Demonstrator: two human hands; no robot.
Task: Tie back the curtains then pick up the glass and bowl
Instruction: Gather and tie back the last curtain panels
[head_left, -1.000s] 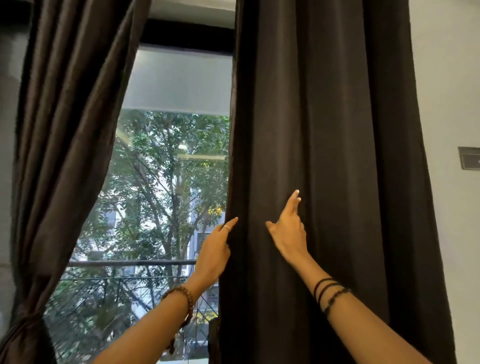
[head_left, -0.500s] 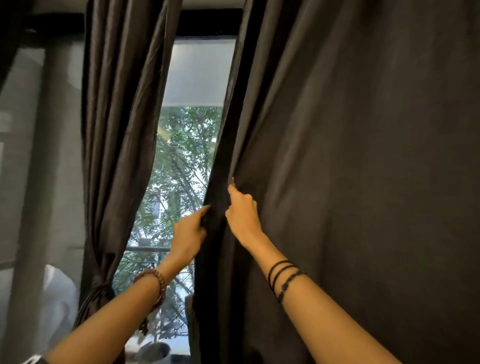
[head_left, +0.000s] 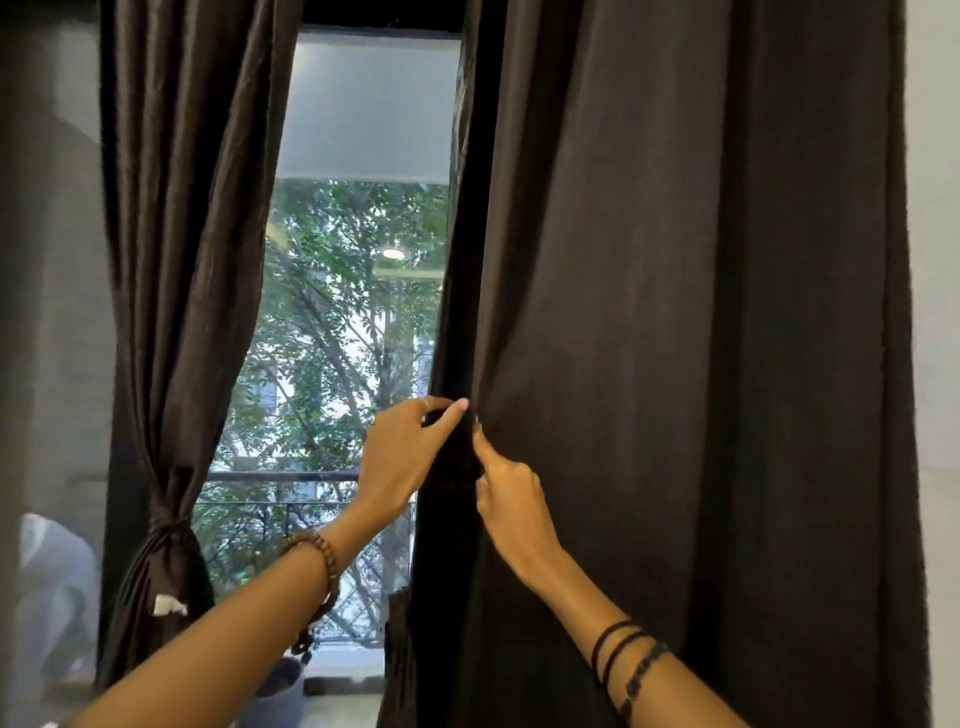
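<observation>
Two dark curtains framed the window (head_left: 358, 322). Largest was the right curtain (head_left: 701, 338), which hung loose and untied, filling most of the view from the top edge to the bottom and covering the right part of the glass. Next in size, the left curtain (head_left: 182, 260) hung from the top and was already gathered low down by a tie (head_left: 169, 527), with a small white tag (head_left: 169, 605) showing on the bunched cloth beneath it. Between them the window showed green trees, a pale blind across its upper part and a dark railing (head_left: 280, 475) lower down. Both hands were raised to the inner edge of the right curtain, close together. The left hand (head_left: 402, 457) had its grip closed on that edge, thumb and fingers curled round the dark fold. The right hand (head_left: 506, 499), just beside it, lay against the cloth with the forefinger stretched up along the fold and the other fingers curled; whether they pinched any cloth could not be told. A brown bead bracelet (head_left: 324, 564) sat on the left wrist, and thin dark bands (head_left: 623, 654) ringed the right forearm. Neither glass nor bowl was in view.
</observation>
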